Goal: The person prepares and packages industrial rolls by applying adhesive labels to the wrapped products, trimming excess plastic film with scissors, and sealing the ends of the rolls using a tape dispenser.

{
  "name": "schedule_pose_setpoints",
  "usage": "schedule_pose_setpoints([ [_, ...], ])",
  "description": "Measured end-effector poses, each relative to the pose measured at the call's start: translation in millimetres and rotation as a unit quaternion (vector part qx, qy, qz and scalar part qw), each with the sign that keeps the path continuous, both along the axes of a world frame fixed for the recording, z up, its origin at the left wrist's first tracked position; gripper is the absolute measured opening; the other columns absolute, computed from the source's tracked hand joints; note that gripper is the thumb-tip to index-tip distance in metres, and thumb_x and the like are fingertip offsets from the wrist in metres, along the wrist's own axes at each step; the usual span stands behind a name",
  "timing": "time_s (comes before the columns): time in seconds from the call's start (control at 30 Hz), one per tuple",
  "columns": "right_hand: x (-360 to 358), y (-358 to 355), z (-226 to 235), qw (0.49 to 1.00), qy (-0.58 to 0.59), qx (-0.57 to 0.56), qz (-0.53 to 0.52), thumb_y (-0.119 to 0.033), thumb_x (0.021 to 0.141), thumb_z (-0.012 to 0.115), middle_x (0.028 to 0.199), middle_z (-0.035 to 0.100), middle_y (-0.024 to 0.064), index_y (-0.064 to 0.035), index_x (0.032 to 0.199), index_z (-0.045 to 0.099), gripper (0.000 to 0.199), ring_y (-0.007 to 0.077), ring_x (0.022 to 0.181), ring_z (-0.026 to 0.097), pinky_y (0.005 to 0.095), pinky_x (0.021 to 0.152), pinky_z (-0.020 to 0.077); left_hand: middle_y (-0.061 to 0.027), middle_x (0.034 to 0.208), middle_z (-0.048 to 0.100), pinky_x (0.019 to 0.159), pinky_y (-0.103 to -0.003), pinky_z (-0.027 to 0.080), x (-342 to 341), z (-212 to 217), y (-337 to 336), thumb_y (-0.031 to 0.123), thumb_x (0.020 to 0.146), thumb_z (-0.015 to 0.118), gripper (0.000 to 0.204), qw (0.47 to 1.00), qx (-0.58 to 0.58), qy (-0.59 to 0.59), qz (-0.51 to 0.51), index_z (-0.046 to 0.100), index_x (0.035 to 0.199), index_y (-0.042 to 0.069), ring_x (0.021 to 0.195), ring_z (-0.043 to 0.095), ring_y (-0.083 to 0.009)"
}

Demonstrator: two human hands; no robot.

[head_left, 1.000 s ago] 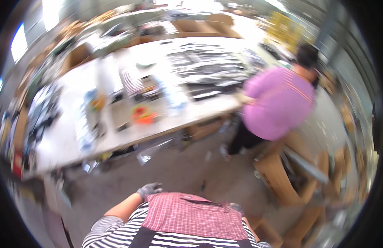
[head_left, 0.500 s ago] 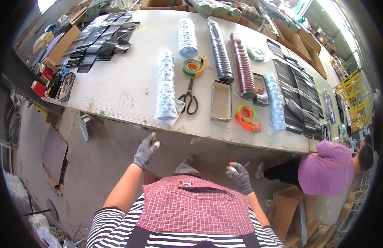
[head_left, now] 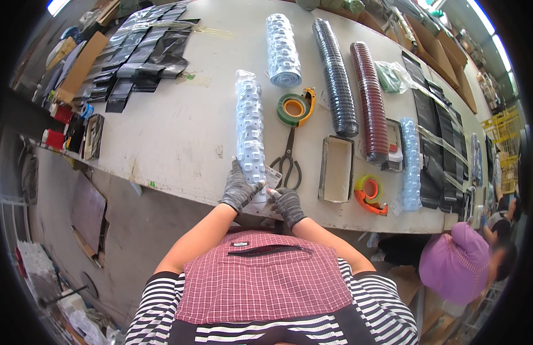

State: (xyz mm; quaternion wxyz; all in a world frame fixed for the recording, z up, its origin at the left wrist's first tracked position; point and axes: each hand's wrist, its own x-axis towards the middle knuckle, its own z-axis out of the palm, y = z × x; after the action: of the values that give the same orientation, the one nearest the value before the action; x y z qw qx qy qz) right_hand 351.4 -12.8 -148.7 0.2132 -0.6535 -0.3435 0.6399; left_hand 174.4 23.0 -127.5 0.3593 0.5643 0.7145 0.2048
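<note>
A light blue patterned roll in clear wrap [head_left: 250,123] lies lengthwise on the table before me. My left hand [head_left: 241,187], in a grey glove, is closed on its near end, fingers along the left side and thumb across the end. From the right, my right hand [head_left: 288,206], also gloved, has its fingers curled against the same end, fingertips at the wrap. A small white label [head_left: 273,177] sticks out beside these fingertips. Just right of the roll lie black-handled scissors [head_left: 288,164], with a green tape roll in a yellow-orange dispenser [head_left: 295,109] beyond them.
Farther right are another blue roll [head_left: 283,52], a black roll [head_left: 336,80], a dark red roll [head_left: 370,103], an open box [head_left: 336,169] and an orange tape dispenser [head_left: 370,198]. Black plastic pieces [head_left: 140,54] cover the far left. A person in purple [head_left: 457,261] is at the right.
Both hands have moved from below the table's edge up to the near end of the blue roll and closed on it. The view has come closer to the table.
</note>
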Motion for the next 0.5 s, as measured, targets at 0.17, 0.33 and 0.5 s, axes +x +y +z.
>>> schedule_pose_setpoints([
  [0.17, -11, 8, 0, 0.992, -0.107, 0.066, -0.014, -0.030, 0.091, 0.065, 0.064, 0.062, 0.0050, -0.0020, 0.079, 0.067, 0.030, 0.0115, 0.053, 0.055, 0.0294, 0.051, 0.0448, -0.0208, 0.132, 0.046, 0.102, -0.037, 0.044, -27, -1, 22, 0.016, 0.069, 0.082, 0.109, 0.984, -0.032, -0.158, -0.068, 0.009, 0.148, 0.000, 0.119, 0.050, -0.0295],
  [0.33, -22, 10, 14, 0.932, -0.321, 0.161, 0.045, -0.032, 0.087, 0.064, 0.082, 0.066, 0.0210, -0.0028, 0.089, 0.068, 0.029, 0.0363, 0.076, 0.064, 0.0434, 0.073, 0.0496, -0.0227, 0.139, 0.040, 0.108, -0.036, 0.037, -115, -14, 56, 0.016, 0.069, 0.081, 0.111, 0.976, 0.083, -0.110, -0.166, 0.008, 0.151, 0.002, 0.127, 0.042, -0.0294],
  [0.5, 5, 29, 20, 0.904, -0.340, 0.240, -0.100, -0.027, 0.087, 0.065, 0.078, 0.065, 0.0198, -0.0052, 0.089, 0.065, 0.022, 0.0360, 0.074, 0.063, 0.0427, 0.071, 0.0495, -0.0283, 0.135, 0.043, 0.108, -0.040, 0.038, -192, 28, 112, 0.024, 0.068, 0.082, 0.109, 0.974, -0.054, -0.059, -0.212, 0.013, 0.151, 0.001, 0.124, 0.046, -0.0398],
])
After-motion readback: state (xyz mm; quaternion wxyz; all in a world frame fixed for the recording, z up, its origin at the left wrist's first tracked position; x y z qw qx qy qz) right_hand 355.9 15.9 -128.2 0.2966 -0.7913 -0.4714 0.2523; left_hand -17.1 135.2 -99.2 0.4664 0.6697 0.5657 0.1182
